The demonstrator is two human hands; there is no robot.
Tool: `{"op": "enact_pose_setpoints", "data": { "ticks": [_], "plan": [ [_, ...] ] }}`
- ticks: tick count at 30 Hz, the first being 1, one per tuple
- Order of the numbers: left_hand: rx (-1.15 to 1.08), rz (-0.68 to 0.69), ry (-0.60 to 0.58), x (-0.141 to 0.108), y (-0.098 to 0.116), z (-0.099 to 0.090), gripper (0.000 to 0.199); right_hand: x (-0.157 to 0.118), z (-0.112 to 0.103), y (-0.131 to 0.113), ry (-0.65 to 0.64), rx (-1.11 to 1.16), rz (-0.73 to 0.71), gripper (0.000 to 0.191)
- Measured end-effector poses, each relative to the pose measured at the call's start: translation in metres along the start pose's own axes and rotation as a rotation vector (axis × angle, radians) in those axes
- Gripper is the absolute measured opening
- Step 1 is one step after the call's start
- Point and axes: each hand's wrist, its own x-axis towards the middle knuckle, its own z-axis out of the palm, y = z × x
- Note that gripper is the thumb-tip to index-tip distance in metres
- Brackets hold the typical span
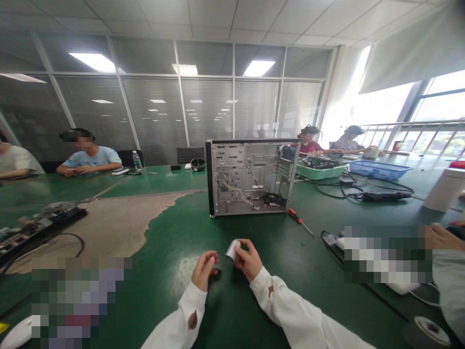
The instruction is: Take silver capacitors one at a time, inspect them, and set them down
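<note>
A small silvery cylinder [231, 251] is pinched between the thumb and fingers of my right hand [249, 260], just above the green table. Close to its left side, my left hand [205, 271] has its fingers loosely bent and apart, with nothing seen in them. Beyond both hands stands an open computer case [250, 179], its side panel off. Loose cables [238, 191] and a dark fan-like part [273, 198] show inside it. A screwdriver [300, 221] with an orange and black handle lies at the case's front right corner.
Green [321, 170] and blue [379, 169] baskets stand at the back right, near black cables. A power strip [390, 271] lies at right beside another person's hand [445, 237]. Circuit boards [43, 225] lie at left. Co-workers sit across the table.
</note>
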Motion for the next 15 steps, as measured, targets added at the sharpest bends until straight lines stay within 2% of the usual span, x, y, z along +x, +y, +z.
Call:
{"op": "enact_pose_setpoints", "data": {
  "ticks": [3, 6, 11, 15],
  "plan": [
    [0.174, 0.166, 0.122, 0.002, -0.003, -0.004, 0.032, -0.012, 0.006, -0.001, -0.089, -0.398, -0.223, 0.036],
    [0.189, 0.185, 0.171, 0.004, -0.005, -0.008, 0.028, -0.023, 0.011, -0.004, -0.175, -0.776, -0.386, 0.043],
    [0.138, 0.213, 0.151, 0.009, -0.010, -0.012, 0.026, -0.027, 0.014, -0.007, -0.296, -1.123, -0.425, 0.056],
    [0.106, 0.175, 0.117, 0.011, -0.013, -0.015, 0.033, -0.021, 0.007, -0.007, -0.354, -1.120, -0.374, 0.063]
  ]
}}
